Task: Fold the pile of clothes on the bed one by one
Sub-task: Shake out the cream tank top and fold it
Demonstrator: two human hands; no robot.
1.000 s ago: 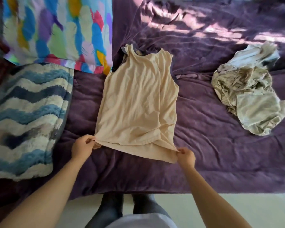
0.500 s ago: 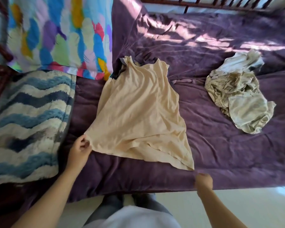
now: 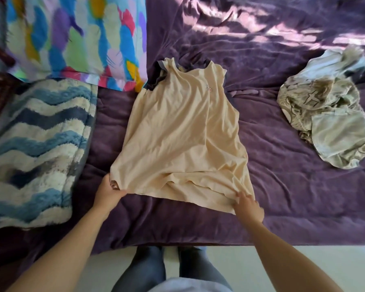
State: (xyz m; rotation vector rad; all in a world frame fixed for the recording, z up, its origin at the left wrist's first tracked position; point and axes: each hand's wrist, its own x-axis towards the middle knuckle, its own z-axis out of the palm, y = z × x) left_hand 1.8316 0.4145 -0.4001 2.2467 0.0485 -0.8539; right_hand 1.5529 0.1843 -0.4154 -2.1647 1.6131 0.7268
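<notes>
Standing at the near edge of the bed (image 3: pixel 282 186), a person leans over a beige sleeveless top (image 3: pixel 177 133) spread out on the purple cover, neck away from them and hem toward them. The left hand (image 3: pixel 109 192) pinches the hem's left corner, fingers curled around the cloth with the thumb on the outside. The right hand (image 3: pixel 249 206) sits at the hem's right corner with its fingers laid on the fabric. From here I cannot tell whether it grips the edge or only presses on it. The hem is rumpled between the two hands, and the cloth above it lies fairly flat. At the neck, a strip of dark fabric (image 3: pixel 158 79) shows from under the top.

Well apart on the right, the pile of clothes (image 3: pixel 325 114) lies crumpled on the cover, pale and olive-printed pieces tangled together. On the left is a shaggy blanket with blue and white waves (image 3: pixel 36 144), and beyond it a pillow in bright feather colours (image 3: pixel 72 39), whose corner comes near the top's shoulder. Sunlight streaks the far side of the cover. Below the bed edge, the person's legs in grey (image 3: pixel 148 268) stand on a pale floor (image 3: pixel 282 266).
</notes>
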